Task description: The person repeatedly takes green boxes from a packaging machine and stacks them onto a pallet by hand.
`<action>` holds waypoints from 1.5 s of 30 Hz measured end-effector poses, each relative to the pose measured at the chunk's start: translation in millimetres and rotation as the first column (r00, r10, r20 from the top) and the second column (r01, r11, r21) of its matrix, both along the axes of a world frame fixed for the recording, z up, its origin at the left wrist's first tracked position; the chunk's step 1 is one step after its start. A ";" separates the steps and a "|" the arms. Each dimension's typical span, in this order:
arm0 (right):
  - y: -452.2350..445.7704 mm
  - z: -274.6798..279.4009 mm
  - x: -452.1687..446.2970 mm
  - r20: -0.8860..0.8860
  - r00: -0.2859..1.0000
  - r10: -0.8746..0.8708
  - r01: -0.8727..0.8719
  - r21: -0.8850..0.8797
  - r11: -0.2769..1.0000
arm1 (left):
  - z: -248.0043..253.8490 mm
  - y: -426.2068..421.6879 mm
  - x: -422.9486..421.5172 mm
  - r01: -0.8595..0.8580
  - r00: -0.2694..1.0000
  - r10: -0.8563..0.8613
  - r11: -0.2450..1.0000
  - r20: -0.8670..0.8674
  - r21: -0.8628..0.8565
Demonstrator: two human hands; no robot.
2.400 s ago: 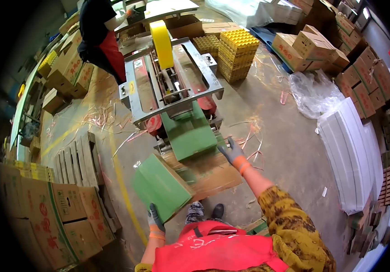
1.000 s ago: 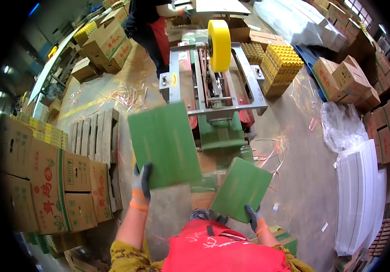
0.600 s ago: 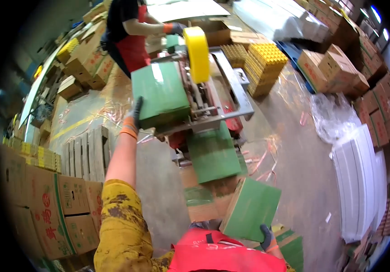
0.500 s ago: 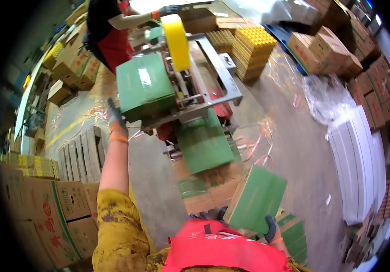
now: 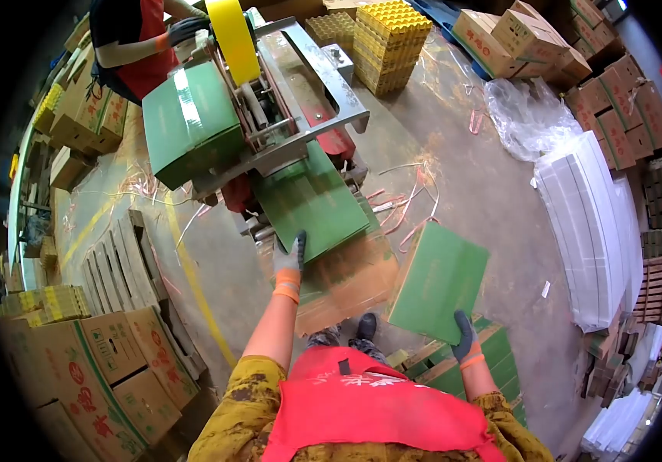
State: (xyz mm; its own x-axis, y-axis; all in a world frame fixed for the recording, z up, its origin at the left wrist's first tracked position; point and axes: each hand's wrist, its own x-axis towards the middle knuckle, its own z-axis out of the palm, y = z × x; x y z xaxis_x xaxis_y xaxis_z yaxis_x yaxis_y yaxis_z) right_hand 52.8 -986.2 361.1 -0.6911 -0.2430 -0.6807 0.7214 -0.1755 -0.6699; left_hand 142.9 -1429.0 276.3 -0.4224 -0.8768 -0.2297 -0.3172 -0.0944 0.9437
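My right hand (image 5: 466, 339), in a grey glove with an orange cuff, grips the lower right edge of a green carton (image 5: 443, 281), held tilted in front of me. My left hand (image 5: 289, 252), gloved alike, touches the near left edge of another green carton (image 5: 312, 200), its fingers stretched out. This second carton sticks out from under the metal frame of a carton-taping machine (image 5: 323, 85). A wide yellow tape roll (image 5: 235, 42) stands on the machine. At the machine's left side sits a further green carton (image 5: 196, 127) with shiny tape on top.
Below the machine's near end is a brown carton surface (image 5: 354, 285). Stacked green cartons (image 5: 500, 369) stand beside my right leg. Printed brown cartons (image 5: 100, 377) and a wooden pallet (image 5: 127, 258) are at left. A co-worker (image 5: 131, 46) stands behind the machine. Loose straps (image 5: 416, 196) litter the floor.
My left hand has moved from beside the carton at the machine's left to the near edge of the protruding one. My right hand keeps its carton, now raised slightly. The view has shifted.
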 end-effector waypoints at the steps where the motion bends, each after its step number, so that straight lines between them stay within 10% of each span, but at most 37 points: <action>1: -1.5 0.8 -3.6 0.009 1.000 0.007 -0.007 -0.003 1.000 | 4.4 9.4 2.7 -0.024 0.999 0.024 1.000 0.032 -0.009; 9: -23.3 13.3 -100.4 -0.205 0.910 0.361 -0.320 0.210 0.924 | 56.4 74.3 66.6 -0.011 0.999 0.014 0.997 -0.040 0.073; 13: -56.6 8.3 -120.8 -0.168 0.868 0.467 -0.445 0.153 0.883 | 39.3 100.1 138.4 0.116 0.975 -0.110 0.993 0.191 -0.019; 17: -78.7 -1.6 -96.8 -0.057 0.815 0.576 -0.565 0.137 0.814 | 34.2 111.9 162.4 -0.140 0.982 0.187 0.817 -0.027 0.559; 20: -76.7 -10.7 -64.4 -0.107 0.748 0.655 -0.635 0.171 0.753 | 44.3 103.5 176.5 -0.005 0.996 0.060 0.771 -0.065 0.636; 24: -52.8 2.2 -26.0 -0.081 0.730 0.679 -0.666 0.137 0.733 | 74.9 126.4 213.1 0.103 0.987 -0.144 0.906 0.069 0.411; 30: 9.5 -5.2 -28.9 0.077 0.940 0.334 -0.332 -0.033 0.943 | 137.2 174.3 296.5 -0.134 0.987 0.161 0.863 -0.015 0.487; 38: -77.2 -7.7 -149.7 -0.156 0.939 0.308 -0.333 -0.177 0.926 | 85.4 75.4 267.2 -0.422 0.858 0.512 0.751 -0.045 0.509; 45: -117.9 -2.2 -171.9 -0.181 0.889 0.421 -0.437 -0.059 0.897 | 69.2 28.4 235.6 -0.311 0.881 0.455 0.766 -0.132 0.562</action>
